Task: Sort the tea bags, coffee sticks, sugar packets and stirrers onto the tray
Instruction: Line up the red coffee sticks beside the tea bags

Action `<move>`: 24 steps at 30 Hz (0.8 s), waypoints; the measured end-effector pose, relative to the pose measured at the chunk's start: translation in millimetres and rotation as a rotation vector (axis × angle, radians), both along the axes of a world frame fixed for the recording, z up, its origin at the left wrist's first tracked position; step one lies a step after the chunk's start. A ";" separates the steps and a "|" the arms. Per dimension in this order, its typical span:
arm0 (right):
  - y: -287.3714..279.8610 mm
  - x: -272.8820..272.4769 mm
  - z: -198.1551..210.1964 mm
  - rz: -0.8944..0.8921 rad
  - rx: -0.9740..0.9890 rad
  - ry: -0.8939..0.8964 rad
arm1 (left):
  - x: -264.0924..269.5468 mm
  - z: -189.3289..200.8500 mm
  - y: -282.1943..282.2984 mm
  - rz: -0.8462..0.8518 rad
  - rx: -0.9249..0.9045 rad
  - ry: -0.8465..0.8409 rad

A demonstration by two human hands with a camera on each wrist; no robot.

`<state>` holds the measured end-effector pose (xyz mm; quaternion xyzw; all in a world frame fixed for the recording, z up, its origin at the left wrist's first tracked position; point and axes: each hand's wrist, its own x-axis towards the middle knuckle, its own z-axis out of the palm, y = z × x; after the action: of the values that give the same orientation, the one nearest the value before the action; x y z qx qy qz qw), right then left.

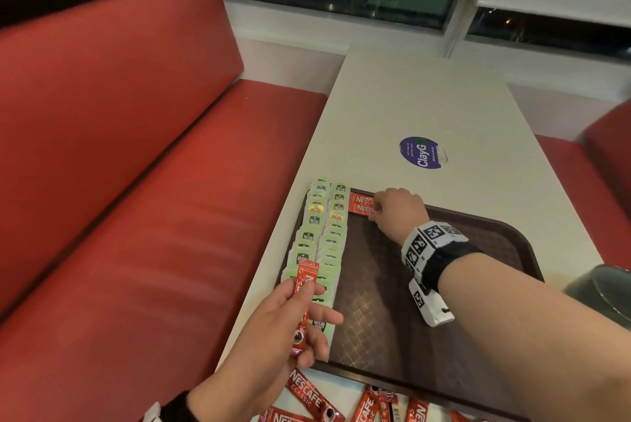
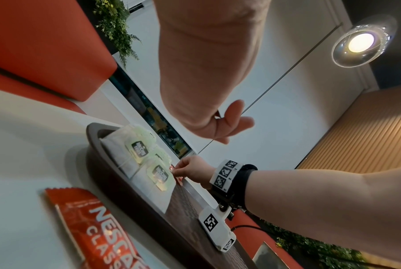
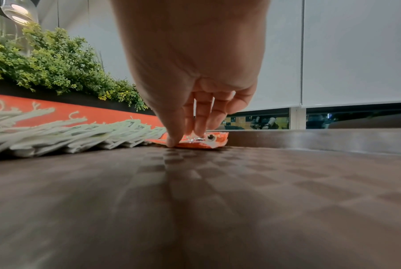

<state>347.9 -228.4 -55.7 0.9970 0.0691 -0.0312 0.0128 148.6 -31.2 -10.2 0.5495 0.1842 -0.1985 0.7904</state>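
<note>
Two red coffee sticks (image 1: 362, 204) (flat) beside tea bags (image 1: 319, 240) on tray (image 1: 491, 251).

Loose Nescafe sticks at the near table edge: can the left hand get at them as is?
Probably not yet: the left hand already grips a Nescafe stick. The loose sticks lie just below it, uncovered, so the path looks free.

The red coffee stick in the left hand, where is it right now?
In the head view the red coffee stick is gripped by the left hand, above the brown tray's near-left corner, over the green tea bags.
</note>
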 end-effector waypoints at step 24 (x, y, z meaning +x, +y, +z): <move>34.5 -161.7 67.1 0.031 1.335 0.458 | 16.7 15.0 -15.5 0.045 -0.165 -0.202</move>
<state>186.2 -193.9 11.5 0.7592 0.0888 -0.1908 -0.6159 165.3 -46.7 4.8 0.4955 0.0988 -0.1390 0.8517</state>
